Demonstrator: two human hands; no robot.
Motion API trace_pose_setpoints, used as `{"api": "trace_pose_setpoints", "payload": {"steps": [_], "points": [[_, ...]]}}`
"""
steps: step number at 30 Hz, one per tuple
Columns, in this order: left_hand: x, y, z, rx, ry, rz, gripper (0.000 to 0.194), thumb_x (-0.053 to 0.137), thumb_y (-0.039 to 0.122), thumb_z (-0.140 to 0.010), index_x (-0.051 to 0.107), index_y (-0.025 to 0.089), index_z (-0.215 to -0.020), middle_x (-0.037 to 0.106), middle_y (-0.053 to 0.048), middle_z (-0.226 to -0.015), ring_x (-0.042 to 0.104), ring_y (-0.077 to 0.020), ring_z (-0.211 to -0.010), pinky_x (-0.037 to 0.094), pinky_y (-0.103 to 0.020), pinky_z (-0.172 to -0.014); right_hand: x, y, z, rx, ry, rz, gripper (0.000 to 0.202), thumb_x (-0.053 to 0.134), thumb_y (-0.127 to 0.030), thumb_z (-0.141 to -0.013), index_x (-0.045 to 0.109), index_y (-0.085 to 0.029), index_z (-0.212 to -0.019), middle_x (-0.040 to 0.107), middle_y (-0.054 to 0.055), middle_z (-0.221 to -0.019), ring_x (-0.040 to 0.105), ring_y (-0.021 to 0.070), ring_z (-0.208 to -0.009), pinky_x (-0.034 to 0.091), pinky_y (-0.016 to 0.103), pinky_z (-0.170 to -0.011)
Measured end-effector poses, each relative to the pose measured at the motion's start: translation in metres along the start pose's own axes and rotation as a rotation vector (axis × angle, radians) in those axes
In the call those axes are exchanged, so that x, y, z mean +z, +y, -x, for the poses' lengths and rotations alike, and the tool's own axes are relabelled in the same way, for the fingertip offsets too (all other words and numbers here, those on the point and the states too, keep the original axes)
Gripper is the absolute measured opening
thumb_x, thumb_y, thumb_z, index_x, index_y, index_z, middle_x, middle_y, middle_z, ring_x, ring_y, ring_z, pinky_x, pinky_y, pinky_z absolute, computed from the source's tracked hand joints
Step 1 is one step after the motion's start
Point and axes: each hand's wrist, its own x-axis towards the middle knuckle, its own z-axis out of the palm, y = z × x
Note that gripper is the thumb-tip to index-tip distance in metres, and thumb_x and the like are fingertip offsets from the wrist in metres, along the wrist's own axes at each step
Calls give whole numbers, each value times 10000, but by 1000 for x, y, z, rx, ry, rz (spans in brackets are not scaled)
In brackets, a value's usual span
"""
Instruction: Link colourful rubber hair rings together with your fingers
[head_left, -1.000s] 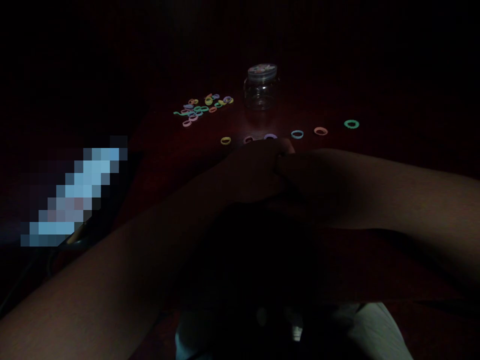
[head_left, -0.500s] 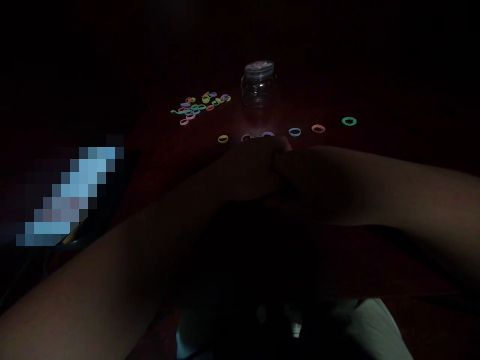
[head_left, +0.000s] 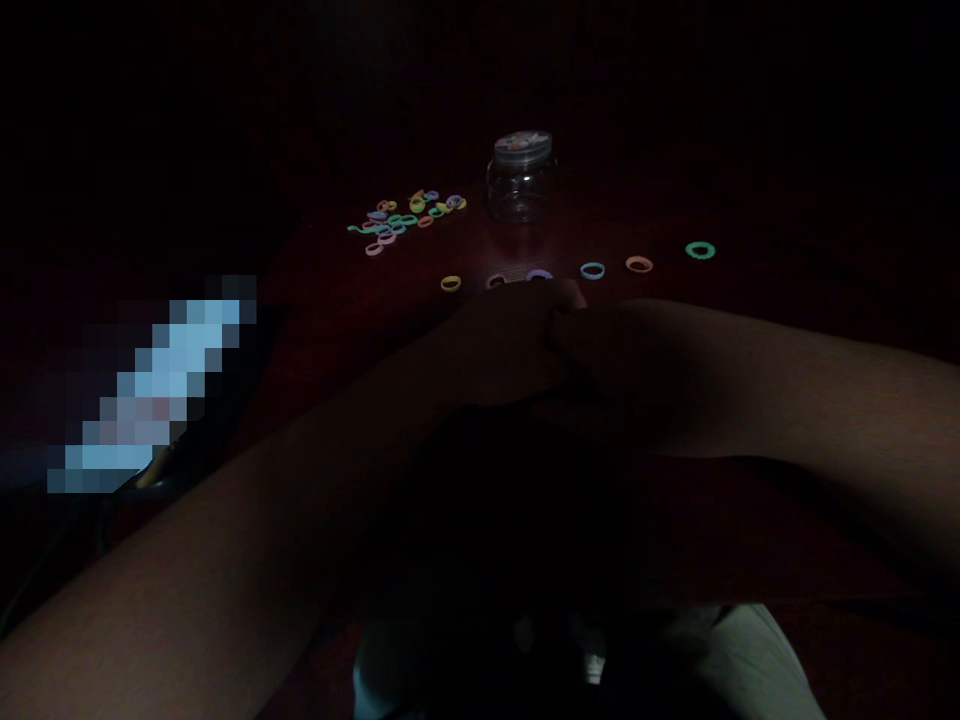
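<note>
My left hand (head_left: 514, 335) and my right hand (head_left: 611, 365) meet over the near part of the dark red table, one against the other. Deep shadow hides most of their fingers, so I cannot make out whether anything is between them. Just beyond the hands runs a row of small elastic hair ties: yellow (head_left: 451, 284), pinkish (head_left: 497, 282), purple (head_left: 539, 275), blue (head_left: 592, 271), orange (head_left: 639, 265) and green (head_left: 700, 250). My left hand partly covers the pinkish and purple ones.
A loose pile of several coloured hair ties (head_left: 405, 219) lies farther back on the left. Beside it stands a clear lidded jar (head_left: 521, 185). At the left is a bright pixelated screen (head_left: 169, 380) with a cable. My legs (head_left: 757, 660) show below the table edge.
The whole view has shifted slightly, so things appear a little lower and farther right. Both hands stay together, and the hair ties and jar keep their places.
</note>
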Motion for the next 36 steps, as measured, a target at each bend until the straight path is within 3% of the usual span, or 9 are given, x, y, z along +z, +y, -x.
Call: {"api": "trace_pose_setpoints", "payload": {"steps": [3, 10, 16, 26, 36], "points": [[0, -3, 0, 70, 23, -54, 267, 568, 265, -663, 585, 183, -916, 614, -28, -928, 526, -201, -876, 388, -321, -785, -1, -1, 0, -3, -7, -2, 378, 502, -415, -782, 612, -127, -1001, 664, 82, -797, 583, 164, -639, 373, 267, -564], [0, -4, 1, 85, 23, -60, 277, 561, 256, -667, 581, 175, -931, 606, -31, -933, 520, -197, -888, 389, -328, -808, 0, -1, -1, 6, -3, 10, 368, 499, -414, -783, 606, -119, -976, 660, 80, -774, 569, 147, -605, 354, 248, -536], [1, 1, 1, 32, 39, -102, 263, 551, 246, -666, 581, 173, -917, 606, -24, -912, 520, -186, -874, 393, -322, -813, 0, 0, -1, -1, 2, 11, 382, 503, -420, -777, 605, -123, -996, 665, 87, -812, 579, 160, -635, 358, 254, -544], [1, -5, -1, 84, -6, -65, 269, 536, 265, -667, 561, 178, -920, 611, -19, -899, 551, -192, -864, 419, -335, -804, 1, 1, -2, 2, -16, -12, 390, 494, -424, -781, 602, -131, -1013, 665, 81, -801, 579, 159, -624, 360, 258, -542], [4, -3, 0, 38, 4, -2, 255, 540, 235, -651, 560, 187, -901, 623, -19, -885, 572, -193, -849, 444, -344, -802, -3, -2, 0, 26, -28, -21, 359, 512, -405, -769, 604, -137, -989, 661, 81, -788, 579, 161, -607, 366, 256, -524]]}}
